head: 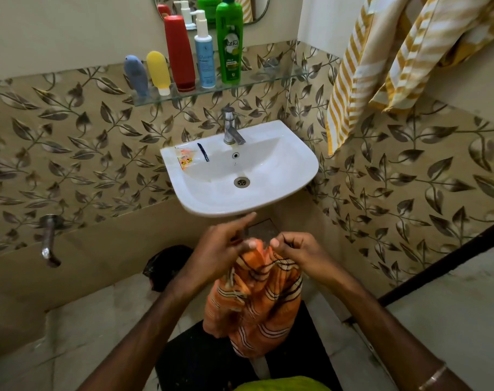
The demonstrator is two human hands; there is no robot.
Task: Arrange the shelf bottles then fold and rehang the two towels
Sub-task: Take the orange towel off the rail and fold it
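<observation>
Leaf-patterned bathroom tiles frame a person whose left hand (226, 244) and right hand (292, 246) pinch the top edge of an orange striped towel (257, 300), which hangs bunched below the white sink (296, 167). The left index finger points forward; the other fingers curl on the cloth. A tap (231, 128) stands at the sink's back. Above it, a glass shelf (268, 77) carries a grey tube (137, 76), yellow tube (158, 71), red bottle (179, 53), white pump bottle (204, 56) and green bottle (229, 43) in a row. A yellow striped towel (361, 66) hangs at upper right.
</observation>
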